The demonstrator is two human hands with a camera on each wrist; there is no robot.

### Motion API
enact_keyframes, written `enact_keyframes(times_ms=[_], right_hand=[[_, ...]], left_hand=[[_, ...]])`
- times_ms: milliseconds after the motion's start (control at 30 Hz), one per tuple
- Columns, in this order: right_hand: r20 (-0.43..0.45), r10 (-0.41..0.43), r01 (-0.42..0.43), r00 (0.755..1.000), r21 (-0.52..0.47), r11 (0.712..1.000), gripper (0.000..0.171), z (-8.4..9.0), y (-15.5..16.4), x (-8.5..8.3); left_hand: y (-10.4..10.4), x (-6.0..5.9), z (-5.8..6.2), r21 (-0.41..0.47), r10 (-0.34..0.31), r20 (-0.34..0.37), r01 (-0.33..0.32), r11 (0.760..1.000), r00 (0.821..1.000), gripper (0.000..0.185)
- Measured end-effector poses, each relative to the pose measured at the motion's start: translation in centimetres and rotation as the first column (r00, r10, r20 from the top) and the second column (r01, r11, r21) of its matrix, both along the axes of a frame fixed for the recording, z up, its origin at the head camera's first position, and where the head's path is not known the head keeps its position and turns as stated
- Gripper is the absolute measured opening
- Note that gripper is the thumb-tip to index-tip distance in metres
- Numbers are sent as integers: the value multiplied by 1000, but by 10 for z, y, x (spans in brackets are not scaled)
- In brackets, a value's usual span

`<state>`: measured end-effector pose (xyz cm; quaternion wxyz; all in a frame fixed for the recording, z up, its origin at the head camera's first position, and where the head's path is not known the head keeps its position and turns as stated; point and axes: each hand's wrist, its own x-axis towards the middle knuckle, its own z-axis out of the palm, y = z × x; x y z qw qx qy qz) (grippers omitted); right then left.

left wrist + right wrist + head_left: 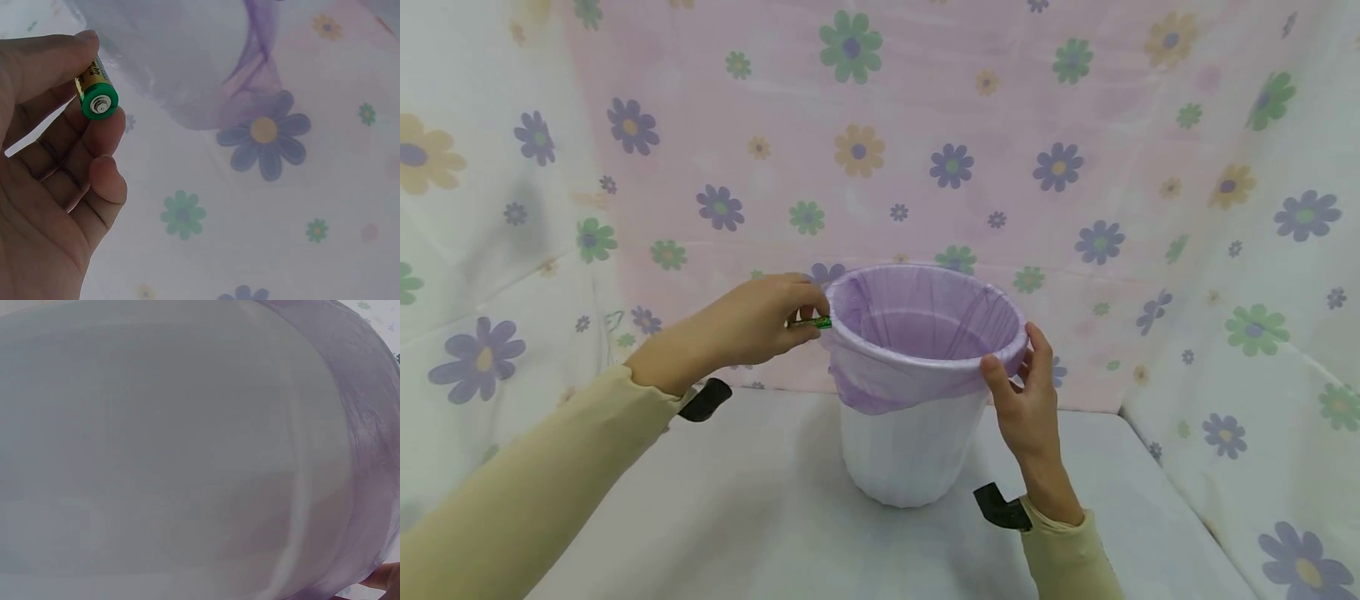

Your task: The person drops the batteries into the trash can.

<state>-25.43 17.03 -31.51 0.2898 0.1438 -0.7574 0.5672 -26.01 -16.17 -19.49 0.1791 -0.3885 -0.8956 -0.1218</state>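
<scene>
A white trash can (910, 454) stands upright on the table, lined with a thin purple trash bag (880, 387) folded over its rim. At the can's left side, my left hand (748, 321) pinches a small battery (97, 94) between thumb and fingers. The battery is green and gold, its metal tip facing the left wrist camera. On the opposite side, my right hand (1028, 408) grips the bag-covered rim, thumb toward the front and fingers around the right edge. The right wrist view is mostly filled by the can's white wall (175, 437); only a bit of the hand shows there.
The can rests on a white-covered table (737, 500). A flower-patterned cloth (917, 108) hangs close behind and along both sides. Dark straps or mounts (706, 400) sit at both wrists, below the sleeves.
</scene>
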Motion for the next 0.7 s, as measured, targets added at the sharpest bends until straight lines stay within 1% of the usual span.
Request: enact_keyframes(times_ms=[200, 367, 467, 700], right_hand=[[4, 8, -8, 1000, -6, 1000, 72, 1, 0, 0], [7, -11, 11, 1000, 5, 1000, 72, 2, 0, 1], [-1, -3, 3, 1000, 1, 1000, 72, 1, 0, 1], [-1, -1, 1, 1000, 1, 1000, 72, 1, 0, 0]], left_hand=[[18, -7, 9, 22, -37, -11, 37, 999, 999, 10], [37, -20, 11, 32, -70, -4, 70, 997, 998, 10], [48, -27, 11, 39, -79, 32, 77, 996, 996, 9], [73, -43, 3, 35, -103, 70, 101, 994, 992, 8]])
